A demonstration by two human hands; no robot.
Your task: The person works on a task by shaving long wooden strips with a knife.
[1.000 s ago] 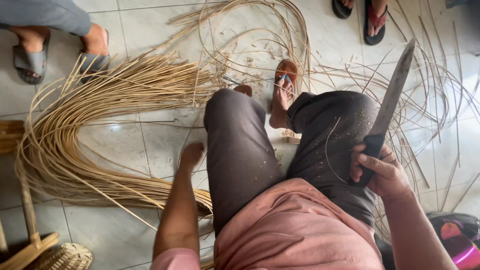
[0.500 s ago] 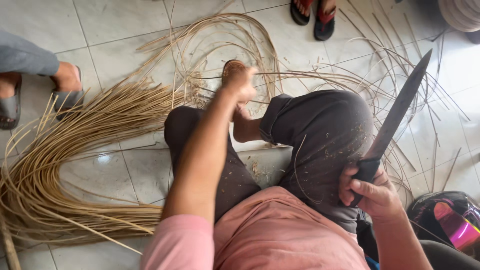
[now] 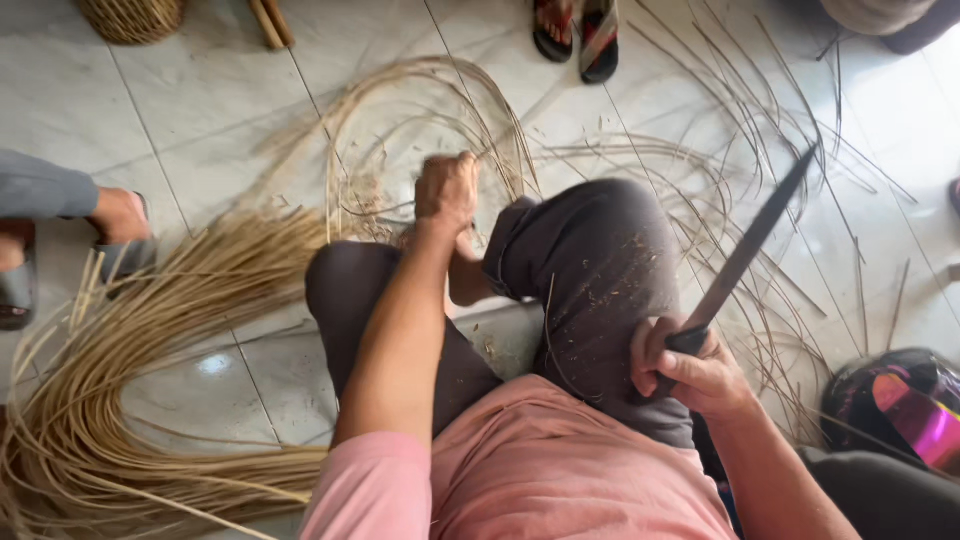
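Note:
I sit on a tiled floor with my legs in dark trousers. My right hand (image 3: 692, 368) rests on my right thigh and grips the handle of a long dark knife (image 3: 752, 242), blade pointing up and away. My left hand (image 3: 446, 192) is stretched forward past my knees, fingers closed on thin rattan strands (image 3: 420, 120) that loop over the floor ahead. A thick bundle of pale rattan strips (image 3: 150, 340) curves along my left side.
Another person's feet in sandals (image 3: 110, 235) stand at the left by the bundle. A second pair of sandalled feet (image 3: 578, 32) is at the top. A woven basket (image 3: 132, 18) sits top left. Loose strands (image 3: 780, 130) scatter right; a dark bag (image 3: 900, 405) lies lower right.
My left hand moved from the floor beside my left leg, up and forward, and now closes on the looped strands. The knife hand stayed on my thigh. The view shifted forward.

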